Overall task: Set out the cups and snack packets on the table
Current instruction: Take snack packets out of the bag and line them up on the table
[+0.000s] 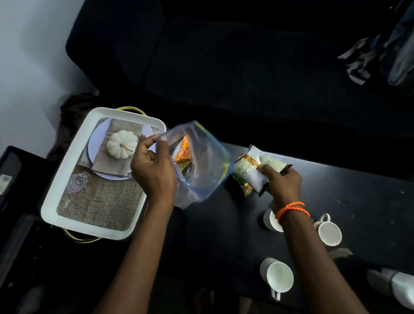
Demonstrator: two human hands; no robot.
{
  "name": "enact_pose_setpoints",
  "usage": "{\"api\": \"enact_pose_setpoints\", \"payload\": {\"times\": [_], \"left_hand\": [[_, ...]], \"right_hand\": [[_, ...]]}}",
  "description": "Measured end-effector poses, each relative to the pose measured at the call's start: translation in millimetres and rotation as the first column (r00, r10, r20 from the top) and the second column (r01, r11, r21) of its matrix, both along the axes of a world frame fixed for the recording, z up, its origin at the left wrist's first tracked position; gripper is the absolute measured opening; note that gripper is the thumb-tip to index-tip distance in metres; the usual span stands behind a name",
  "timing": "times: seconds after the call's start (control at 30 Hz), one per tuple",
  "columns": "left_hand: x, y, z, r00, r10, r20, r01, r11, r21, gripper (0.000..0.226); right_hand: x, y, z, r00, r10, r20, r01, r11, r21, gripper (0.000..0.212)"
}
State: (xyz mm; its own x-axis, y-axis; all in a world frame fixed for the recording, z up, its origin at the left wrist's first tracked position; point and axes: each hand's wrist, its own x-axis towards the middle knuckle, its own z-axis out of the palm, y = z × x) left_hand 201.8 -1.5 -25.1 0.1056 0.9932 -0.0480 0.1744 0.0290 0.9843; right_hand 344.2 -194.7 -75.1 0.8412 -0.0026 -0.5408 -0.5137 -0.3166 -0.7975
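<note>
A left hand (150,168) pinches a clear bag (201,162) above the desk (353,207) while the right hand (281,180), clamped on snack packets (251,173) at 3 o'clock, risks knocking cups (328,232) underneath.

Both forearms bare to the frame edge, no sleeves in view; right wrist carries an orange beaded bracelet (292,211) wound in two strands; left hand (152,171) and right hand (282,183) without rings or gloves visible.
</note>
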Motion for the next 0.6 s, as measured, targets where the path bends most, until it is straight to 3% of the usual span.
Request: {"api": "enact_pose_setpoints", "payload": {"times": [0.1, 0.17, 0.23, 0.27, 0.37, 0.43, 0.47, 0.53, 0.6], "left_hand": [[-4.8, 7.0, -2.4, 0.999, 0.033, 0.034, -0.033, 0.999, -0.02, 0.007], [-6.1, 7.5, -2.5, 0.999, 0.019, 0.034, -0.019, 1.0, -0.017, 0.007], [-5.5, 3.2, -1.3, 0.999, -0.026, 0.037, 0.026, 1.0, -0.013, 0.008], [-4.8, 0.0, -1.8, 0.998, -0.054, 0.035, 0.055, 0.998, -0.021, 0.012], [-2.5, -14.6, -4.7, 0.991, -0.127, 0.038, 0.128, 0.991, -0.035, 0.011], [-0.3, -26.4, -6.1, 0.989, -0.142, 0.044, 0.144, 0.989, -0.042, 0.009], [0.1, -32.4, -6.0, 0.989, -0.139, 0.052, 0.142, 0.989, -0.05, 0.009], [-0.8, -43.7, -5.2, 0.993, -0.113, 0.041, 0.114, 0.992, -0.044, 0.008], [-4.3, -54.3, -4.5, 0.996, -0.08, 0.029, 0.081, 0.996, -0.041, 0.006]], "right_hand": [[-3.5, 2.4, -34.9, 0.991, 0.029, -0.131, -0.018, 0.996, 0.082, 0.038], [-9.8, 3.6, -41.2, 0.98, 0.169, -0.103, -0.178, 0.981, -0.077, 0.049], [-14.1, 5.1, -33.3, 0.959, 0.281, 0.028, -0.256, 0.907, -0.336, 0.066], [-14.5, 7.8, -24.0, 0.95, 0.282, 0.134, -0.215, 0.902, -0.375, 0.067], [-23.4, 29.2, 19.2, 0.843, 0.103, 0.527, -0.01, 0.984, -0.176, 0.036], [-39.4, 51.8, 45.8, 0.711, 0.126, 0.692, -0.116, 0.991, -0.061, 0.01], [-48.1, 64.8, 52.1, 0.675, 0.211, 0.707, -0.247, 0.968, -0.054, 0.004], [-61.1, 94.1, 50.4, 0.651, 0.479, 0.589, -0.487, 0.858, -0.16, 0.009], [-64.2, 122.0, 35.6, 0.619, 0.734, 0.279, -0.649, 0.678, -0.345, 0.022]]}}
